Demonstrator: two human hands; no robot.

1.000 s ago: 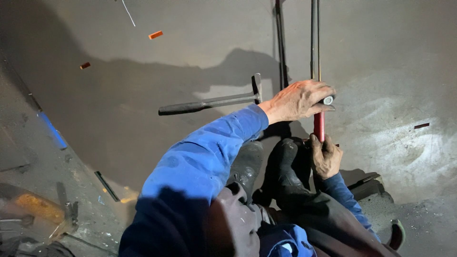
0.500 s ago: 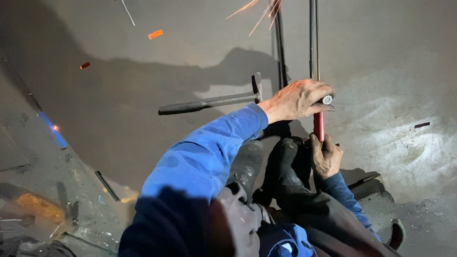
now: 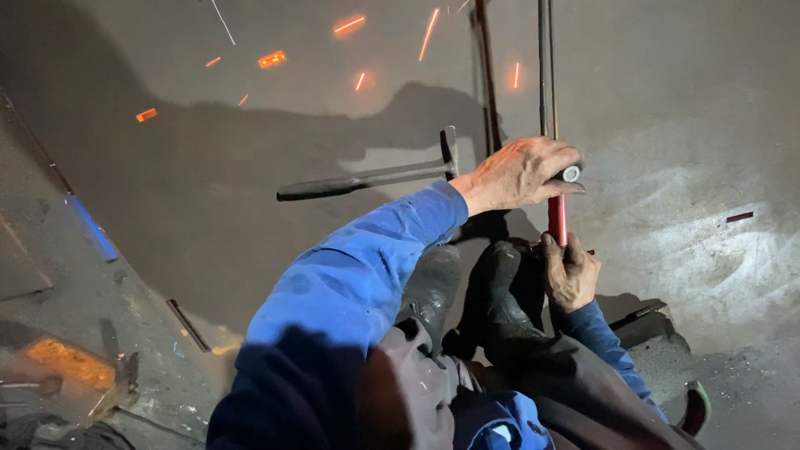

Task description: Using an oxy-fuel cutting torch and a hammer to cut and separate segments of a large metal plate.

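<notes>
Grip: left hand (image 3: 521,173) clamped on red rod (image 3: 557,218) | right hand (image 3: 570,272) clamped lower | hammer (image 3: 367,177) beside on floor (image 3: 208,208).

Blue sleeves (image 3: 358,267), black boots (image 3: 429,287), dark trousers (image 3: 575,392).

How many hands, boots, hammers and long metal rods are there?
Hands: 2, the left hand and the right hand, both on the red tube
Boots: 2
Hammers: 1
Long metal rods: 2
Total: 7
</notes>
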